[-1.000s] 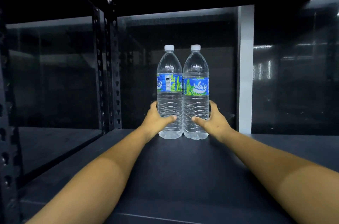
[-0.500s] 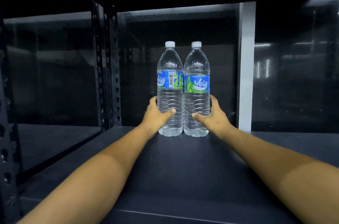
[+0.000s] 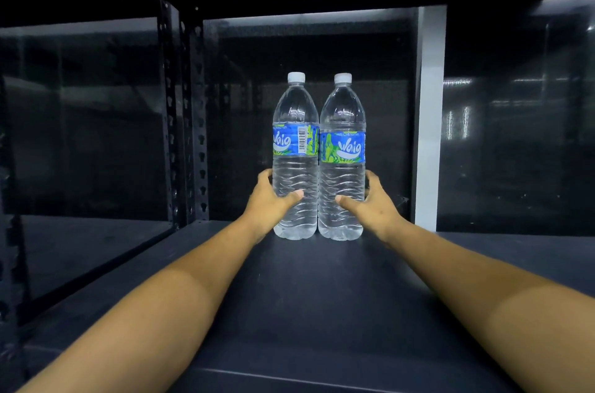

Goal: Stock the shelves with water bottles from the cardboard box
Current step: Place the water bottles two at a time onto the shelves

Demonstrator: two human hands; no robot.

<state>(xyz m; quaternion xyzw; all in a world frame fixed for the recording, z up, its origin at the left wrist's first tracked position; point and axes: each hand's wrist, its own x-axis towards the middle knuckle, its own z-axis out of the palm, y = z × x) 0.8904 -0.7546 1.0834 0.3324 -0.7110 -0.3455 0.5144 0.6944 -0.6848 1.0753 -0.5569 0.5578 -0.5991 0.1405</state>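
Two clear water bottles with white caps and blue-green labels stand upright side by side, touching, deep on the dark shelf board (image 3: pixel 309 302). My left hand (image 3: pixel 269 201) grips the lower body of the left bottle (image 3: pixel 294 122), thumb across its front. My right hand (image 3: pixel 373 202) grips the lower body of the right bottle (image 3: pixel 343 122) the same way. Both arms stretch forward over the shelf. The cardboard box is out of sight.
A black perforated steel upright (image 3: pixel 193 109) stands left of the bottles, with a neighbouring shelf bay (image 3: pixel 80 251) beyond it. A white vertical post (image 3: pixel 429 122) stands right of the bottles. Dark glossy panels close the back. The shelf above is in darkness.
Both hands have slid the two bottles a little further back on the shelf; the grips are unchanged.
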